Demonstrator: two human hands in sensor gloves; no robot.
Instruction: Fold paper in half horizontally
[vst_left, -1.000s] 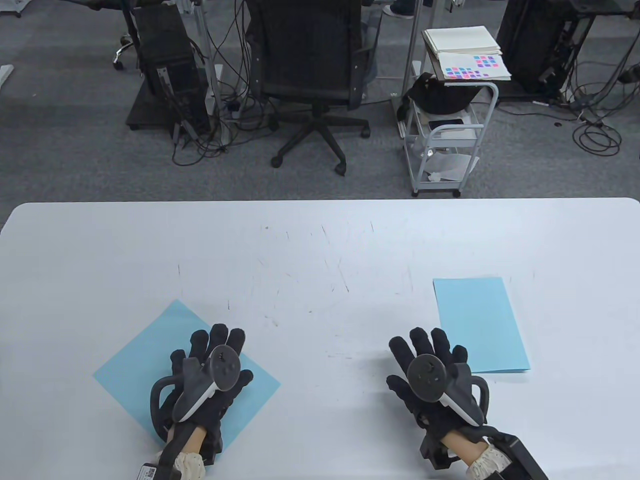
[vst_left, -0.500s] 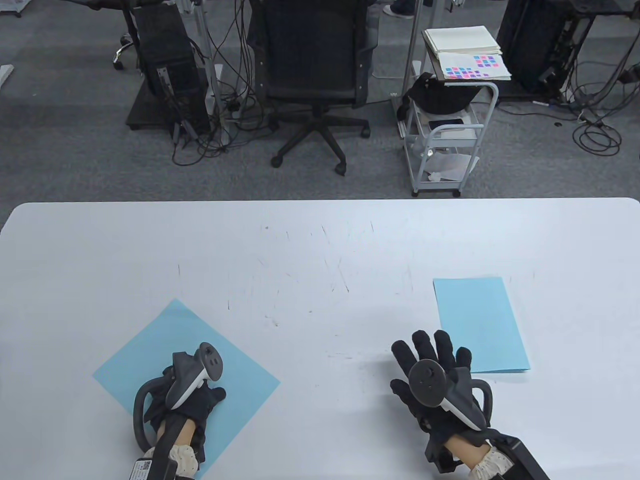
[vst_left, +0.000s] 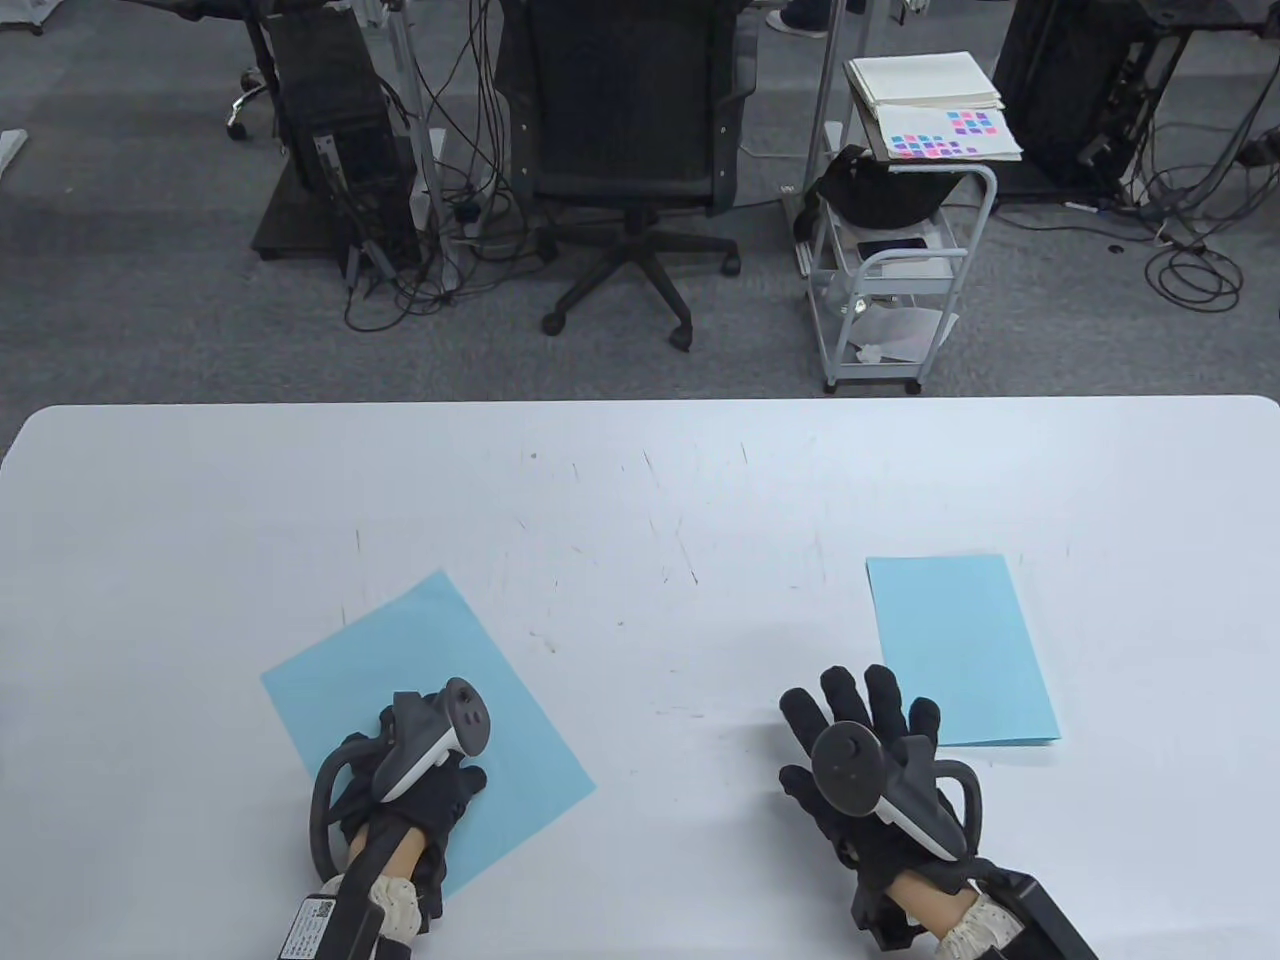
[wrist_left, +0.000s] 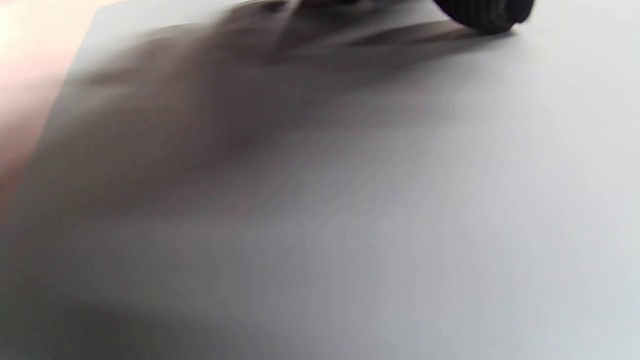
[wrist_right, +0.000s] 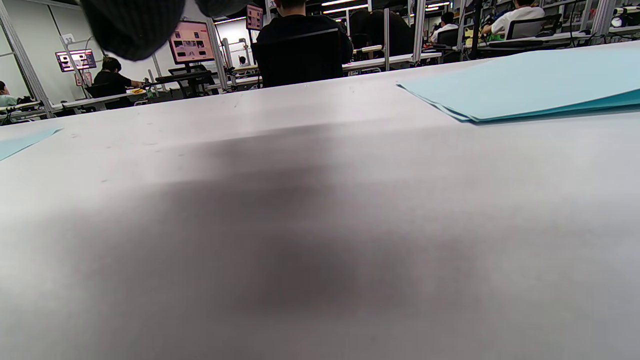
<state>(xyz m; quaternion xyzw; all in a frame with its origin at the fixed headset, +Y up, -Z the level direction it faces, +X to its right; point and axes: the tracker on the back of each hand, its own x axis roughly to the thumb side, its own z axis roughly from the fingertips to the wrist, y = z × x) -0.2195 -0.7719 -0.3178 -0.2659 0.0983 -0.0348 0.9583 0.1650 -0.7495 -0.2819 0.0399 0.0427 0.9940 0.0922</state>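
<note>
A light blue sheet of paper (vst_left: 450, 650) lies flat at the front left of the white table (vst_left: 640, 480), turned at an angle. My left hand (vst_left: 440, 775) rests on the sheet's near half, wrist raised, with most fingers hidden under the tracker. In the blurred left wrist view the paper (wrist_left: 350, 225) fills the frame and one fingertip (wrist_left: 482, 12) touches it. My right hand (vst_left: 860, 710) lies flat on the bare table with fingers spread, holding nothing. Just right of it lies a folded blue paper (vst_left: 960, 650), seen close in the right wrist view as the folded paper (wrist_right: 525, 85).
Beyond the table's far edge stand a black office chair (vst_left: 625, 120) and a white cart (vst_left: 900, 250) with papers on top. Cables and computer towers sit on the grey carpet. People sit at desks in the right wrist view.
The left hand went from flat with spread fingers to raised at the wrist, and the sheet under it turned and slid right. The right hand stayed nearly still.
</note>
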